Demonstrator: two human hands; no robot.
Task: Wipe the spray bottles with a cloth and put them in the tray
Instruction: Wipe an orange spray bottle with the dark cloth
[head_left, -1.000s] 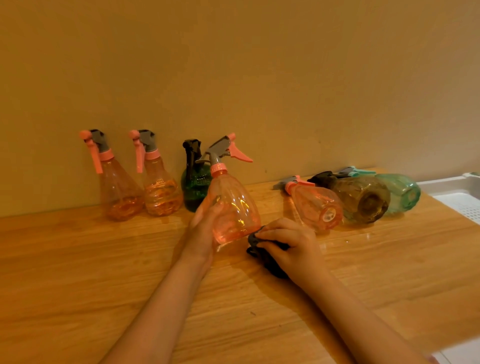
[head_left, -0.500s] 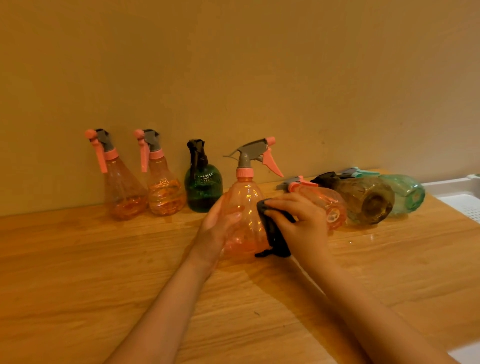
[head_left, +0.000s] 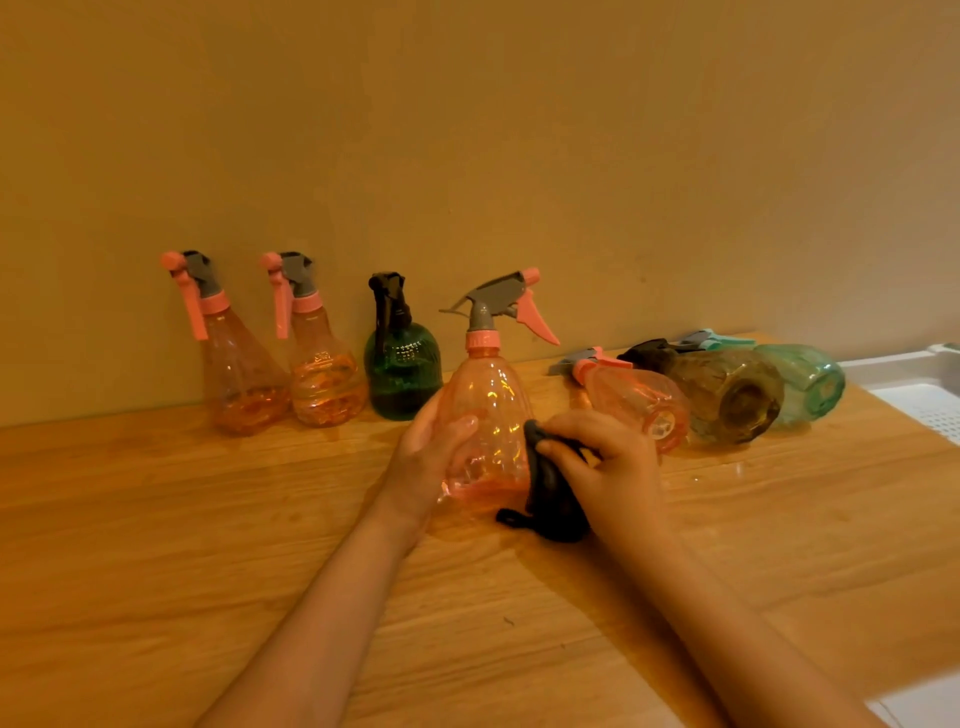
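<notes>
Orange spray bottle (head_left: 485, 415) bears no readable label; black cloth (head_left: 550, 493) pressed against it.

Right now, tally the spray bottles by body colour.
Orange: 4 — two standing by the wall, one held, one lying down
Dark green: 1
Brown: 1
Teal: 1
Total: 7

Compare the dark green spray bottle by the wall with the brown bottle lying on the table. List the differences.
The dark green bottle stands upright against the wall; the brown bottle lies on its side, base toward the camera. The dark green bottle has orange bottles to its left; the brown bottle lies between an orange bottle and a teal one. The green one looks squat and rounded; the brown one looks longer. Both have dark trigger heads and neither hand touches them.
</notes>
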